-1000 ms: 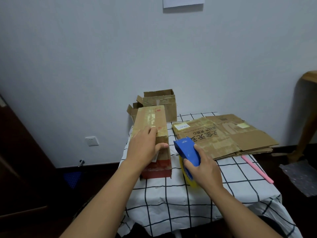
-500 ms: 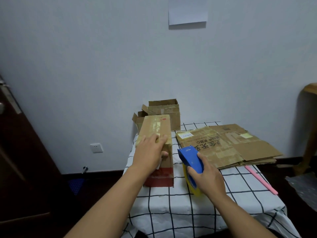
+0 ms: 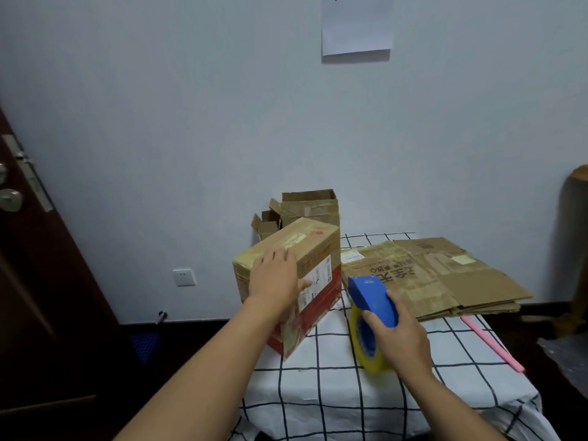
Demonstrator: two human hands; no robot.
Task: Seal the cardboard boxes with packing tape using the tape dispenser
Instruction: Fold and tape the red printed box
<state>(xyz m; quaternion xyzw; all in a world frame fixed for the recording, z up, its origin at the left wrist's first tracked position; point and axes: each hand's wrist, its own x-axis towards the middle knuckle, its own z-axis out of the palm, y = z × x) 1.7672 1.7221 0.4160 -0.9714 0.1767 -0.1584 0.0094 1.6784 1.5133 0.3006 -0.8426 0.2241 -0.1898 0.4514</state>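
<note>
Head view, the only one we have: our left hand (image 3: 276, 278) lies over the top near edge of the cardboard box (image 3: 313, 275), fingers spread across the taped top and the thumb down on the side with the white label, so it grips the box at that corner. The box stands tilted on the checked tablecloth (image 3: 334, 389), turned with one corner toward us, and our forearm covers part of its red lower side. Our right hand (image 3: 402, 337) is wrapped round the blue tape dispenser (image 3: 372, 299), fingers curled over its back; the yellow roll of tape (image 3: 369, 348) sits beneath the blue housing and touches the cloth just right of the box. We cannot make out the dispenser's cutting edge or any loose tape end.

Behind the box stands an open box (image 3: 305, 208) with its flaps up, its lower part hidden. Flattened cardboard (image 3: 445, 278) lies on the right half of the table, printed characters upside down to us. A pink strip (image 3: 491, 343) lies at the table's right edge. The sheet of paper (image 3: 356, 27) on the wall is cut off at the top, its writing unreadable. A door (image 3: 35, 249) fills the left edge.
</note>
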